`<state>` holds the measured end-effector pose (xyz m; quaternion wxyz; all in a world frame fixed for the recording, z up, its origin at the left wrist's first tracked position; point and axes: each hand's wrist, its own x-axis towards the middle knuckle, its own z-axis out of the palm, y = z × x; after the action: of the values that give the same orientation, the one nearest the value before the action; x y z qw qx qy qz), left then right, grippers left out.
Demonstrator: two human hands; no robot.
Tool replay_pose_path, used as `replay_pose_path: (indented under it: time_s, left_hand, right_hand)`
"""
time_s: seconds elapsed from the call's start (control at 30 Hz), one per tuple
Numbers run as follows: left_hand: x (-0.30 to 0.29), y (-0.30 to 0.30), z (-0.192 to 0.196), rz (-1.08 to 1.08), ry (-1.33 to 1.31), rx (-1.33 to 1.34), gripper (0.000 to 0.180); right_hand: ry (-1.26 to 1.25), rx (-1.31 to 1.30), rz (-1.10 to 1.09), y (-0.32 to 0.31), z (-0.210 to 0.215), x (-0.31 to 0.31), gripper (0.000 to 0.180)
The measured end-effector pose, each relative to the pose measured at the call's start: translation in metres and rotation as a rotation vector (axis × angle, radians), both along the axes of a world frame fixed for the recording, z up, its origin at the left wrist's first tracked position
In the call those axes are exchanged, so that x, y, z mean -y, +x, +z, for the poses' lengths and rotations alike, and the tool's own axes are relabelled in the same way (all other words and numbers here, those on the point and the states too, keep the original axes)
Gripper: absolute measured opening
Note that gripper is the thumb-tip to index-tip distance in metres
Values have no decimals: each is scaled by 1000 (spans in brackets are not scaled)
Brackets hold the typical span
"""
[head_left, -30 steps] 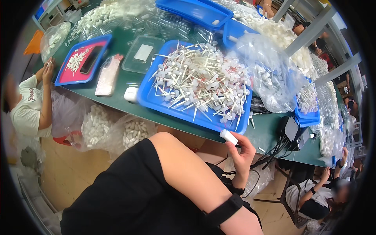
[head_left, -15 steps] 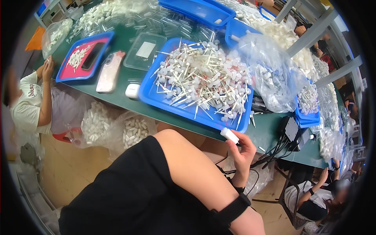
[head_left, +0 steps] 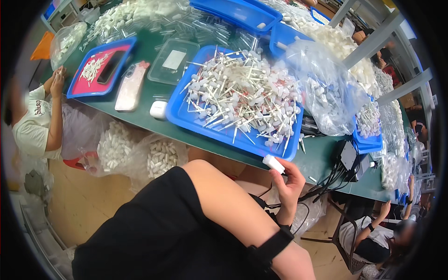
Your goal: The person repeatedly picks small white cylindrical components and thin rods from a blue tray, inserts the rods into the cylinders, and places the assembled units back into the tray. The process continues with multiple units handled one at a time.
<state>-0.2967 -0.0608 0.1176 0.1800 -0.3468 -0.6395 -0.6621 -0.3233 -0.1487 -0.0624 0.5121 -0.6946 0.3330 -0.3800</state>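
Between thumb and fingers, my right hand (head_left: pixel 290 184) grips a short white plastic cylinder (head_left: pixel 273 164), just off the near right corner of a blue tray (head_left: pixel 217 137). The tray is heaped with thin white sticks bearing translucent white heads (head_left: pixel 242 93), with thin red strands among them. My left arm is bent across the front, its black sleeve (head_left: pixel 144 219) at lower left and a black strap (head_left: pixel 270 245) round the wrist. Only the back of my left hand (head_left: pixel 296 266) shows at the lower edge; its fingers are hidden.
On the green table stand a white case (head_left: pixel 158 109), a pink phone (head_left: pixel 131 87), a clear lidless box (head_left: pixel 173 61) and a pink-lined blue tray (head_left: pixel 77 91). A clear bag (head_left: pixel 329 98) and a black box with cables (head_left: pixel 345 155) lie rightward. Other people sit at both sides.
My left wrist and its strap have shifted slightly left and down. My right hand keeps its grip on the white cylinder, almost unmoved. At far right, a co-worker's forearm has come up.
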Motion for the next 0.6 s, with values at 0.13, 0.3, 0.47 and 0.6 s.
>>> replay_pose_path:
  time_s: [0.13, 0.3, 0.47, 0.6]
  left_hand:
    - [5, 11, -6, 195, -92, 118, 52]
    - [2, 2, -3, 405, -339, -53, 47]
    - [18, 48, -3, 287, -48, 48, 49]
    - [37, 116, -33, 1153, -90, -198, 39]
  right_hand:
    - [17, -11, 8, 0, -2, 0, 30]
    - [-14, -72, 11, 7, 3, 5, 30]
    - [127, -84, 25, 7, 19, 0, 30]
    - [91, -103, 34, 5, 54, 4, 29]
